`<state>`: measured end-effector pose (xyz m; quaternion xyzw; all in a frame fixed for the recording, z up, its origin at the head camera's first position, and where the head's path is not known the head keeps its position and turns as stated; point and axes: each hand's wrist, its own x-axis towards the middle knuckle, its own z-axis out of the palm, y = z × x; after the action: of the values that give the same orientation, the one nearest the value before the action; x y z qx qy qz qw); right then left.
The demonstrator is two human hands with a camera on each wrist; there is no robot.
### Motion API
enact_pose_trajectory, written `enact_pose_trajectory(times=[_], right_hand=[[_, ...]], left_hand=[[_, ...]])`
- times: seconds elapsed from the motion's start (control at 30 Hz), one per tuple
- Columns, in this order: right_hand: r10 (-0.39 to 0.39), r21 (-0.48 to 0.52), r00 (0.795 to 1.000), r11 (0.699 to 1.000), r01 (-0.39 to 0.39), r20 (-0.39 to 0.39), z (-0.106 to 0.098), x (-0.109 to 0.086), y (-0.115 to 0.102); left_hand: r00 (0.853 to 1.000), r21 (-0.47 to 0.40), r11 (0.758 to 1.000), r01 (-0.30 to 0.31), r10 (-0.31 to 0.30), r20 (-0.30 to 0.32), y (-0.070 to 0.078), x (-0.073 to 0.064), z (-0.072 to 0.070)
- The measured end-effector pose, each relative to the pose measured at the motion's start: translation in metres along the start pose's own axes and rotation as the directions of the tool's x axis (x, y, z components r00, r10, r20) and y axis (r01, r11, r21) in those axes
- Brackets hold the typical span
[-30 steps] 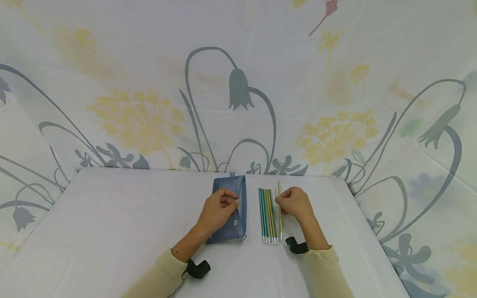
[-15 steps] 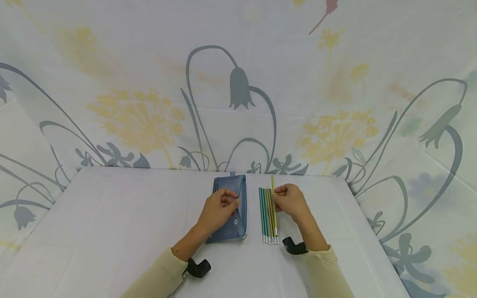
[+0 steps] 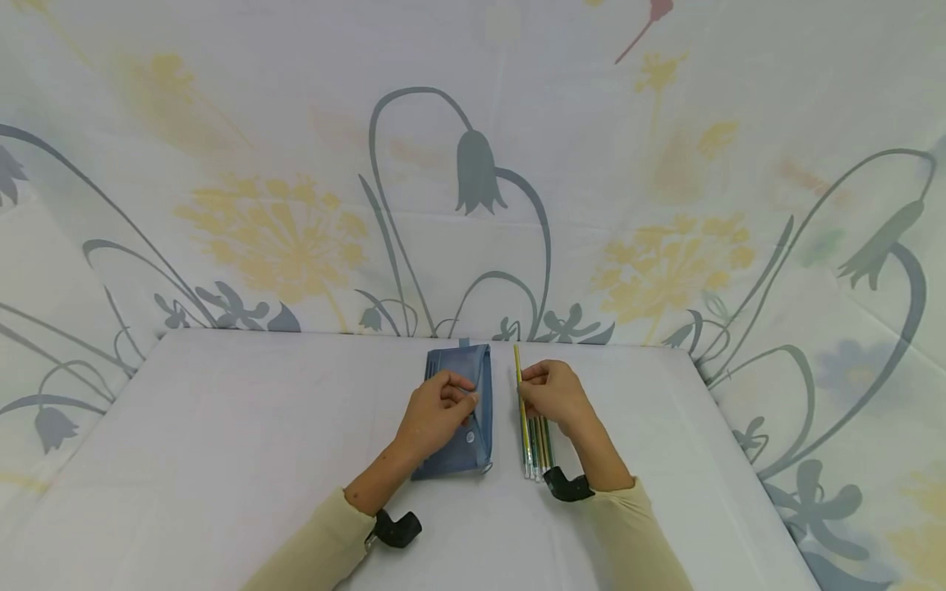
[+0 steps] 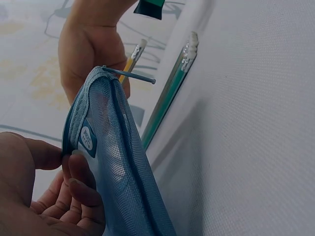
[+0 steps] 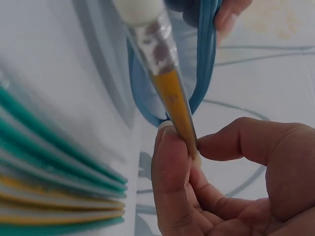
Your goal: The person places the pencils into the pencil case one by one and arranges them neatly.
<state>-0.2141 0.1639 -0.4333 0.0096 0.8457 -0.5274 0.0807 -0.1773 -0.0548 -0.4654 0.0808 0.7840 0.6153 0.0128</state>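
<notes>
- Left hand [image 3: 436, 414]: fingers pinching the blue mesh zip pouch [image 3: 445, 461] near the tabletop's [image 3: 259, 451] far edge;
- Right hand [image 3: 557, 396]: fingers clamped on a yellow pencil [image 5: 172, 96], raised beside the pouch;
- Row of pencils [image 3: 542, 447] lying by the right hand

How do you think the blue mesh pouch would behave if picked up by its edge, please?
The blue mesh pouch would probably flex, since its walls look like thin mesh. It is likely light for its size, as that mesh looks sheer. Its thicker edge may keep some shape: the right wrist view shows it in a smooth curve.
</notes>
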Motion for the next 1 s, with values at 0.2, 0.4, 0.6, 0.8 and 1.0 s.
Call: enact_pose_trajectory(times=[0.2, 0.4, 0.6, 0.8, 1.0], right_hand=[[0.001, 0.021, 1.0, 1.0, -0.001, 0.023, 0.013, 0.007, -0.007], [0.0, 0.023, 1.0, 1.0, 0.0, 0.01, 0.024, 0.012, -0.01], [0.016, 0.05, 0.999, 0.999, -0.018, 0.036, 0.035, 0.013, -0.008], [0.003, 0.044, 1.0, 0.999, -0.003, 0.006, 0.042, 0.013, -0.007], [0.001, 0.065, 1.0, 0.998, 0.0, -0.009, 0.047, 0.014, -0.007]], left_hand=[[1.0, -0.003, 1.0, 0.002, -0.002, -0.007, -0.001, 0.001, 0.0], [1.0, -0.01, 1.0, -0.002, 0.002, -0.002, -0.003, 0.002, 0.0], [1.0, -0.017, 1.0, 0.002, -0.002, 0.002, -0.003, 0.002, -0.001], [1.0, -0.017, 1.0, -0.007, 0.007, 0.006, -0.001, 0.003, -0.001], [1.0, -0.018, 1.0, 0.004, -0.004, 0.007, -0.002, 0.003, -0.001]])
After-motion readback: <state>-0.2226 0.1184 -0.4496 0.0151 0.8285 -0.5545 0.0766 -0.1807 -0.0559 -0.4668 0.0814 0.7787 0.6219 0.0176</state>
